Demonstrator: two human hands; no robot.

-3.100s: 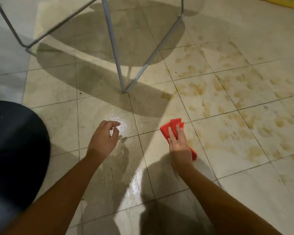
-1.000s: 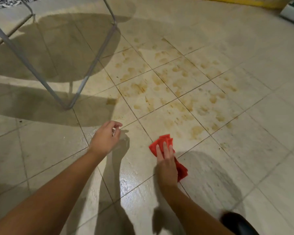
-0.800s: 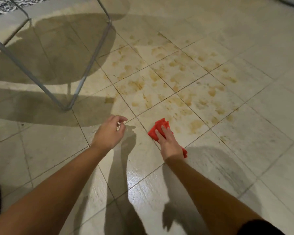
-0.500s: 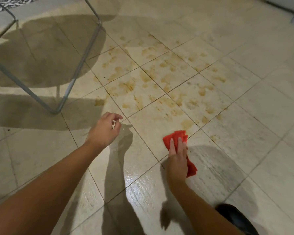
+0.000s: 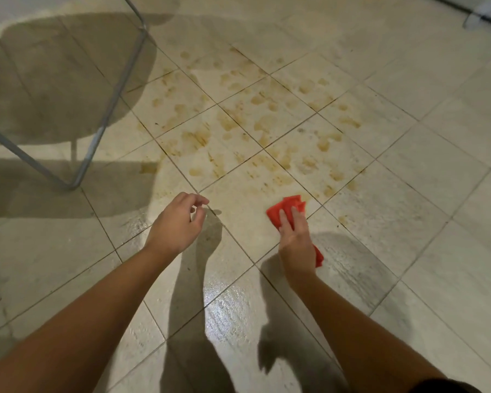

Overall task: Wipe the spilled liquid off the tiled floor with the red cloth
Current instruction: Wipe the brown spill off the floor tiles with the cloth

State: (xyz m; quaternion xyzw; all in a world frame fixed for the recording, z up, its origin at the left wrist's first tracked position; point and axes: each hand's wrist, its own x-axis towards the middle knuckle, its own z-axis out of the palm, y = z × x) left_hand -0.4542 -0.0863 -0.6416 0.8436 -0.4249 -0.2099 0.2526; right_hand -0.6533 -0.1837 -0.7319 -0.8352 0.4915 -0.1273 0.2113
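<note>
On the tiled floor, just right of frame centre, the red cloth lies bunched under the right hand: palm down, fingers flat & spread over it, pressing rather than gripping; a bit of cloth pokes out by the wrist at 5 o'clock. From 10 to 2 o'clock of the cloth, brown spilled liquid blotches several tiles, nearest spots just beside the cloth edge. At 9 o'clock, well apart, left hand is loosely curled w/ thumb near fingertips, nothing in it. At 10 o'clock, metal chair legs w/ shadow. Wet sheen at 6 o'clock.
</note>
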